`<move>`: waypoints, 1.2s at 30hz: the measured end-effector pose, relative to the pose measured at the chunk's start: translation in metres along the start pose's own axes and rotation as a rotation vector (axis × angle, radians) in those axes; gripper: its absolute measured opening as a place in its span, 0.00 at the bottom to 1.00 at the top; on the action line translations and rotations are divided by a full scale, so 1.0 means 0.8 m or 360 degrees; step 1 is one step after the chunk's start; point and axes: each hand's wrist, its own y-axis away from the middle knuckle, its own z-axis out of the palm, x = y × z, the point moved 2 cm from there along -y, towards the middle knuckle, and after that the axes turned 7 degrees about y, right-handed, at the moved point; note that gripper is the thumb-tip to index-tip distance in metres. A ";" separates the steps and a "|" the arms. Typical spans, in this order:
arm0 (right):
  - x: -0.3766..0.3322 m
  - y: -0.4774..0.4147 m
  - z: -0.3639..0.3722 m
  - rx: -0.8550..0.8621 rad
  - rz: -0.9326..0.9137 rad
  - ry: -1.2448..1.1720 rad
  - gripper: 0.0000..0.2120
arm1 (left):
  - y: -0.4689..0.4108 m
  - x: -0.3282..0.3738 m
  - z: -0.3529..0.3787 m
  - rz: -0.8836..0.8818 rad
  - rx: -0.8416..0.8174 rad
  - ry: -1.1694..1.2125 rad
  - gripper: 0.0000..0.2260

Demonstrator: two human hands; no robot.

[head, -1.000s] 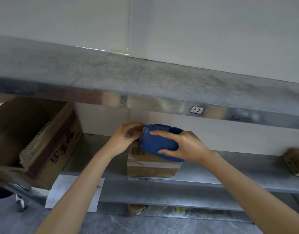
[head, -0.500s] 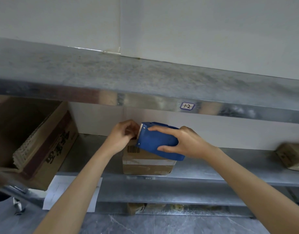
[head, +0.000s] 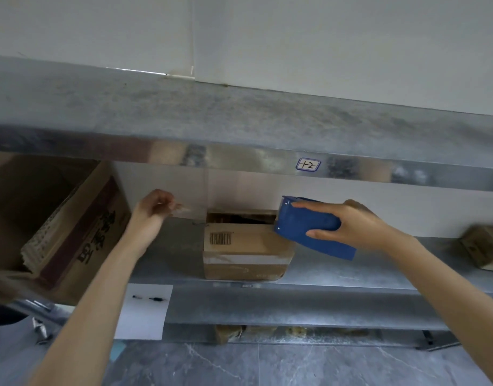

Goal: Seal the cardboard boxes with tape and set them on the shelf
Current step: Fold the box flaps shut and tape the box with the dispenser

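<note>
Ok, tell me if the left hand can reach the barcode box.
Probably yes: the left hand, pinching a tape strip, is beside the box, nothing between; the dispenser is at its far end.

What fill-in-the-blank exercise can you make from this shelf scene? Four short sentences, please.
The right hand grips a ____ tape dispenser.
The left hand pinches a clear strip of ____.
The label on the upper shelf edge reads ____.
The small cardboard box bears a printed ____.
Missing words: blue; tape; 1-2; barcode.
</note>
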 end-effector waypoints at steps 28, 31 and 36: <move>0.046 0.008 -0.001 -0.0125 0.0255 -0.0727 0.23 | 0.018 -0.027 0.073 0.0164 -0.0131 -0.0157 0.23; 0.051 0.004 0.001 -0.0187 0.0303 -0.0820 0.23 | 0.019 -0.033 0.078 0.0189 -0.0126 -0.0228 0.22; 0.063 -0.011 0.011 -0.0250 0.0307 -0.0881 0.22 | 0.023 -0.041 0.077 0.0190 -0.0118 -0.0286 0.21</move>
